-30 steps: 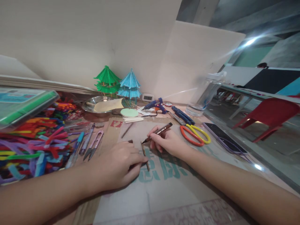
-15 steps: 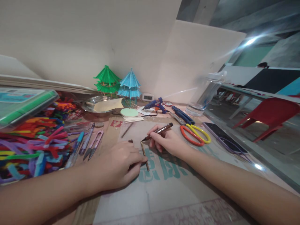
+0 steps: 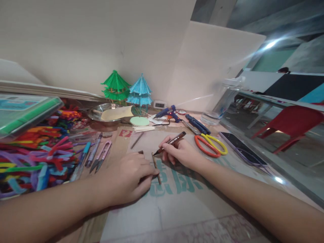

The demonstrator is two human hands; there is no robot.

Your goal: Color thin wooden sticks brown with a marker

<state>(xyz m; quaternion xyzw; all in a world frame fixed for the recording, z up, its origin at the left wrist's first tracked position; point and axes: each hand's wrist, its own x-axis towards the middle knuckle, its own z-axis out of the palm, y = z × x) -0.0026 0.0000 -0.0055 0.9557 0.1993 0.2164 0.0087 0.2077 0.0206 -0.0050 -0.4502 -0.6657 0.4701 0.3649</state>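
My right hand (image 3: 177, 150) is closed round a dark brown marker pen (image 3: 174, 139), its tip down at the far end of a thin wooden stick (image 3: 156, 165). The stick, partly coloured brown, lies on the sheet-covered table. My left hand (image 3: 134, 173) rests to its left, with thumb and index finger pinching the stick near its middle. By the left knuckles shows a small dark piece (image 3: 140, 152), probably the pen's cap. Farther off lie another dark brown stick (image 3: 137, 140) and several pale sticks (image 3: 143, 129).
Scissors (image 3: 207, 147) with orange and yellow handles, a phone (image 3: 243, 147) and a water bottle (image 3: 219, 104) are to the right. Behind stand a glue gun (image 3: 167, 113), metal bowl (image 3: 96, 116) and green and blue model roofs (image 3: 140, 90). Pipe cleaners (image 3: 37, 165) heap at left.
The marker's tip has shifted slightly toward me along the stick's far end. My left hand and the stick look almost the same.
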